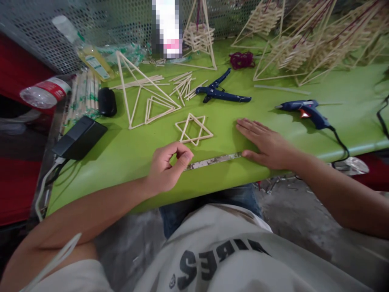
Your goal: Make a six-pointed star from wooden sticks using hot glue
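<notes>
My left hand [170, 166] rests on the green table with thumb and forefinger curled together in a loop; whether anything is between the fingertips cannot be made out. Just beyond its knuckles lies a six-pointed star [200, 130] made of thin wooden sticks. My right hand [267, 146] lies flat, palm down, its fingers stretched out to the left. Between the two hands runs a narrow, worn whitish strip [212, 161] along the near side of the table. Its right end meets my right thumb, and its left end is by my left fingertips.
Farther back are a stick pyramid frame [124, 89], loose sticks [184, 85], blue cutters [220, 91] and purple cord [242, 60]. A blue glue gun [304, 110] lies right. Left are a black adapter [79, 138], black case [107, 101] and bottles [45, 93]. Stick structures [291, 52] stand back right.
</notes>
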Available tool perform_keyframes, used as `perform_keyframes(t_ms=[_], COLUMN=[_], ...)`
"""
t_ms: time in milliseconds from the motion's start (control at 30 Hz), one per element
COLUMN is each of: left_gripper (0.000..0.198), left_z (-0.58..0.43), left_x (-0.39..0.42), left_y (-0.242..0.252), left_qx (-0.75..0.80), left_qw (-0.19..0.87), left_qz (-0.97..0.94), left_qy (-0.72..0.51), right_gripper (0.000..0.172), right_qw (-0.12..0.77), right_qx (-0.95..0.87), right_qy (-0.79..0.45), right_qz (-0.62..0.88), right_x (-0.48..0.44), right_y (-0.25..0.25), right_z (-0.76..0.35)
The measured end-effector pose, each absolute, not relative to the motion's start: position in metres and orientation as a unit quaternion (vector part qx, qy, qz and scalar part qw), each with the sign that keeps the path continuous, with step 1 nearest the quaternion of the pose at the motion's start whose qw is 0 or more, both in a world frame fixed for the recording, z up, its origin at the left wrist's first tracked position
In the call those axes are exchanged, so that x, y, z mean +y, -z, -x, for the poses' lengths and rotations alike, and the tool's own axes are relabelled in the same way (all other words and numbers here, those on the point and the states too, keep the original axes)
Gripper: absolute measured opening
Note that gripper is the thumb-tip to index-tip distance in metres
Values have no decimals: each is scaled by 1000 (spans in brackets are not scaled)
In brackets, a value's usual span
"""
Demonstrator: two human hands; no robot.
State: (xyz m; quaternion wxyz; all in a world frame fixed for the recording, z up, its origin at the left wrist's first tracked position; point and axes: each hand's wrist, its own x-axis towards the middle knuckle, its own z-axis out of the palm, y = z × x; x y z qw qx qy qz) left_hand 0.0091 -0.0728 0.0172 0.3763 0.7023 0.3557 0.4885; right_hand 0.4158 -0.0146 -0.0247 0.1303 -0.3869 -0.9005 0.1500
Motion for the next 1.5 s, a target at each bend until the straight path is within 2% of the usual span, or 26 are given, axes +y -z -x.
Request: perform_keyframes(t_ms=[133,200,267,333,433,600,733,933,1067,1267,1367,1500], left_gripper=[25,25,25,25,29,35,32,28,26,31,35,36], left_z=[-8,-9,-10,-11,-11,-11,-13,-14,-14,-15,-15,-15], left_x=[-72,-72,-72,-71,-71,-71,-72,-73,-72,-72,-72,-72], left_y=[-16,-16,-17,-17,-17,-16,-15,-15,-16,-16,-16,-17], left_qx=[370,366,361,357,361,372,362,344,345,352,363,364], left_qw=[368,376,385,391,392,393,400,403,400,388,385,384], left_qz=[-698,-696,-693,-691,-690,-688,-688,-691,-687,-691,-691,-693], left_qy=[-490,-490,-491,-493,-490,-483,-486,-491,-498,-498,-493,-489], right_gripper=[67,61,60,61,65,77,84,83,80,72,77,84], right_qw=[304,380,418,398,296,183,185,173,176,216,232,254], right_qx=[-805,-769,-756,-767,-812,-902,-930,-903,-894,-919,-921,-921], right_qy=[-269,-281,-258,-218,-181,-192,-155,-76,-108,-206,-231,-203], right_qz=[433,431,433,453,469,341,277,387,399,256,211,215], right_x=[-8,-9,-12,-15,-18,-23,-36,-50,-44,-50,-63,-76], right_y=[25,27,27,25,17,7,9,15,12,8,10,15], right_z=[-399,-398,-399,-399,-394,-388,-401,-416,-398,-369,-367,-369])
